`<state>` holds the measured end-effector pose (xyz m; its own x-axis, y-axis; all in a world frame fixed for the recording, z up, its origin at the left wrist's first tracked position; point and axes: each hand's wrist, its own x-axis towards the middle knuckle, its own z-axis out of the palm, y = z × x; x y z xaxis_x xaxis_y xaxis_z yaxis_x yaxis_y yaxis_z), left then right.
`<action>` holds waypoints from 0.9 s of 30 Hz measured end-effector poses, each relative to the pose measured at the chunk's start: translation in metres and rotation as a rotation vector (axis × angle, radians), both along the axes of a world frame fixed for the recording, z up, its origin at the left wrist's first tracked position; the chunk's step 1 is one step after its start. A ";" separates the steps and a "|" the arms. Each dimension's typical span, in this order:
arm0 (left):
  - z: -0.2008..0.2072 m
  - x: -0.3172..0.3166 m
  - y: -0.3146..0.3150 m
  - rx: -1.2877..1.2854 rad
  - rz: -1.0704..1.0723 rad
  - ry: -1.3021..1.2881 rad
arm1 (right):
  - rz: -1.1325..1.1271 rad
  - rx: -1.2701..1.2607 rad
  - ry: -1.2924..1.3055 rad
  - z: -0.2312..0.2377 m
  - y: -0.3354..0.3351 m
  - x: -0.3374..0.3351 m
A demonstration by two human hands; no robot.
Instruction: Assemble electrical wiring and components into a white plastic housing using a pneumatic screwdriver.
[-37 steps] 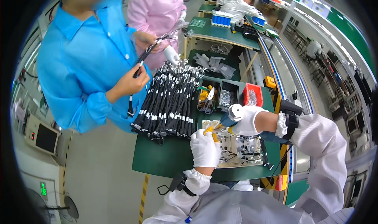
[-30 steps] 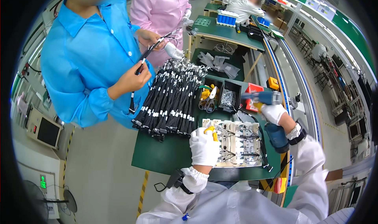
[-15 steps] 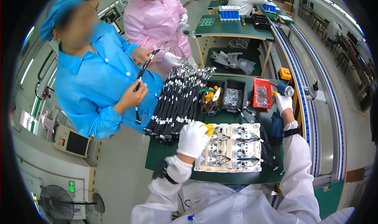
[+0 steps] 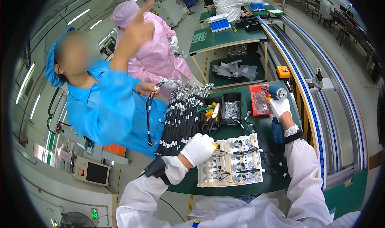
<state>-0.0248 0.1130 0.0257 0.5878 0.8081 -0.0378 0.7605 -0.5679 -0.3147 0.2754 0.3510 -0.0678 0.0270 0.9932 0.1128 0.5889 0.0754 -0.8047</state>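
My right hand (image 4: 280, 108), in a white glove, is closed around an electric screwdriver (image 4: 277, 92) with a blue-and-silver body. The tool's front end points left over a red bin (image 4: 254, 92) of small metal screws (image 4: 261, 102). My left hand (image 4: 197, 149), also white-gloved with yellow fingertip covers, rests at the upper left corner of a white battery module (image 4: 230, 180). Its fingers are curled together; what they pinch, if anything, is hidden. Black wires (image 4: 245, 151) with small connectors lie across the module's top.
A pile of black cable harnesses (image 4: 176, 128) lies left of a black bin (image 4: 231, 107) of screws and a bin with scissors (image 4: 211, 118). A co-worker in blue (image 4: 108, 107) stands at the left, another in pink (image 4: 160, 47) behind. A conveyor (image 4: 313, 87) runs along the right.
The screwdriver has moved left, over the red bin's edge. My left hand remains at the module's corner. The co-worker in blue has raised one hand, and the whole view has shifted and tilted.
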 end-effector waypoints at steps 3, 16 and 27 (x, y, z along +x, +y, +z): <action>-0.007 0.002 -0.005 0.036 0.020 -0.061 | 0.000 -0.044 0.061 -0.002 -0.003 0.002; -0.005 -0.007 0.002 -0.008 0.028 -0.174 | 0.195 0.142 0.377 0.016 -0.082 0.029; -0.012 -0.001 0.008 -0.076 0.143 -0.341 | 0.083 0.397 0.635 -0.046 -0.142 0.068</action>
<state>-0.0257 0.1210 0.0132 0.4586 0.8853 0.0775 0.8875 -0.4606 0.0095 0.3437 0.2085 -0.1138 0.1329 0.8830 0.4502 0.0005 0.4542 -0.8909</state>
